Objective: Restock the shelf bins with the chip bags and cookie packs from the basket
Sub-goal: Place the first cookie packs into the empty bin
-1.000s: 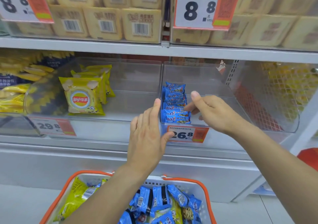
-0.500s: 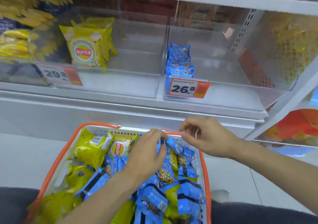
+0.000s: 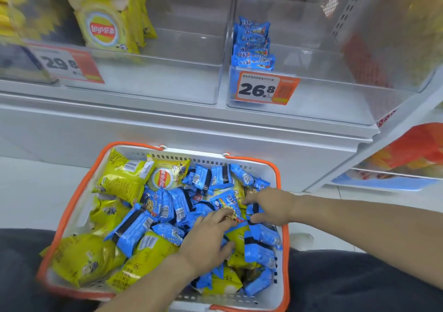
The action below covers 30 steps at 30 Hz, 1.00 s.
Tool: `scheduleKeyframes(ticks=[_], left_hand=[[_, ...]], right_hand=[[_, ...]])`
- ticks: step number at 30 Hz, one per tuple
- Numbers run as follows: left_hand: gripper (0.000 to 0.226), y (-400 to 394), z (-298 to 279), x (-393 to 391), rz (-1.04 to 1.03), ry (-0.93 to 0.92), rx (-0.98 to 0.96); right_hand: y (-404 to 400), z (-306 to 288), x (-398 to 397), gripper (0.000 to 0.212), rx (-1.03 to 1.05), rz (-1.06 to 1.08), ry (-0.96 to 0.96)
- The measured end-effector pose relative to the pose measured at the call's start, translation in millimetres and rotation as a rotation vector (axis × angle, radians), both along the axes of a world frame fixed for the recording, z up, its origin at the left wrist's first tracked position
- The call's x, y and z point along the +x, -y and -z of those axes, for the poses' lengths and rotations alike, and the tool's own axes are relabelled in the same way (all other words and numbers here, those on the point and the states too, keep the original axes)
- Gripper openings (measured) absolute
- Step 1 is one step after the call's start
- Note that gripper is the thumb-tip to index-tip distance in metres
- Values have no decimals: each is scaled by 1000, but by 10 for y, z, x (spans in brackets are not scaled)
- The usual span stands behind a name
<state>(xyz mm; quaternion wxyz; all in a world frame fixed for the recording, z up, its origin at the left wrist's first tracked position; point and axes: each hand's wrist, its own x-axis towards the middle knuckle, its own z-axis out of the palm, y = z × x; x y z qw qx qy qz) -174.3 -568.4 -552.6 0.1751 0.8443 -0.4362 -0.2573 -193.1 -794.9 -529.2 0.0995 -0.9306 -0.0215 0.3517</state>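
Observation:
A white basket with an orange rim (image 3: 279, 175) sits between my knees, piled with yellow chip bags (image 3: 119, 179) and blue cookie packs (image 3: 134, 230). My left hand (image 3: 208, 237) lies spread on the pile, fingertips on a cookie pack. My right hand (image 3: 271, 206) reaches in from the right, with thumb and fingers pinched around a blue cookie pack (image 3: 254, 209). Above, the left clear bin (image 3: 167, 81) holds upright yellow chip bags (image 3: 105, 28). The right clear bin (image 3: 335, 100) holds a short row of blue cookie packs (image 3: 254, 45) along its left wall.
Price tags reading 29.8 (image 3: 64, 63) and 26.8 (image 3: 266, 90) hang on the bin fronts. A white shelf base (image 3: 191, 129) stands behind the basket. Red and orange packages (image 3: 412, 148) fill a lower shelf at the right. My dark trouser legs flank the basket.
Both hands dropped from the cookie bin down into the basket. My view tilted down, so the basket now fills the lower half. The right hand has closed on a cookie pack.

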Motion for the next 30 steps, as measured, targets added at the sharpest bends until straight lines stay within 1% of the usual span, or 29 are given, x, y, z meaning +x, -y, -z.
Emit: scheduleKeyframes(ticks=[3, 5, 8, 10, 12, 13, 14, 16, 17, 18, 19, 21, 22, 24, 25, 26, 27, 28, 29, 30], left_hand=[[51, 13, 23, -3, 9, 15, 22], [49, 20, 21, -6, 8, 24, 40], [42, 62, 0, 14, -50, -61, 19], [31, 102, -46, 36, -137, -184, -76], [18, 147, -145, 73, -258, -277, -216], [17, 173, -231, 97, -324, -314, -271], [20, 204, -330, 127, -392, -370, -316], [34, 278, -552, 186, -530, -585, -411], [39, 310, -637, 215, -585, -696, -468], [41, 334, -717, 241, -624, -763, -522], [40, 346, -781, 262, -651, -788, -569], [33, 345, -860, 299, -697, -778, -639], [30, 342, -884, 319, -710, -777, -656], [29, 346, -902, 357, -746, -839, -702], [30, 351, -921, 369, -782, -899, -740], [31, 346, -947, 377, -811, -962, -778], [28, 347, -983, 376, -822, -1009, -811], [24, 343, -1025, 369, -818, -1030, -828], [22, 337, -1058, 361, -804, -1043, -839], [26, 333, -1092, 353, -781, -1056, -842]], right_hand=[[9, 13, 13, 37, -1, 43, 26], [31, -69, 43, 31, 14, 54, 45], [88, -267, 106, 27, 58, 85, 80], [135, -406, 138, 27, 221, 208, 151], [150, -542, 155, 34, 478, 466, 221], [149, -603, 164, 32, 603, 601, 241], [142, -658, 175, 26, 722, 716, 247], [121, -747, 206, 17, 913, 863, 247], [103, -785, 221, 17, 974, 905, 244], [89, -802, 232, 20, 1021, 938, 239], [75, -822, 241, 24, 1051, 968, 237], [46, -860, 259, 27, 1091, 1017, 246], [31, -893, 262, 24, 1108, 1023, 249], [10, -948, 260, 9, 1143, 1009, 238], [6, -970, 255, 20, 1160, 992, 223], [10, -982, 247, 38, 1166, 967, 203], [16, -986, 242, 54, 1168, 933, 200], [15, -1000, 234, 65, 1168, 901, 215], [20, -1008, 227, 70, 1171, 863, 236], [26, -1012, 224, 71, 1173, 827, 260]])
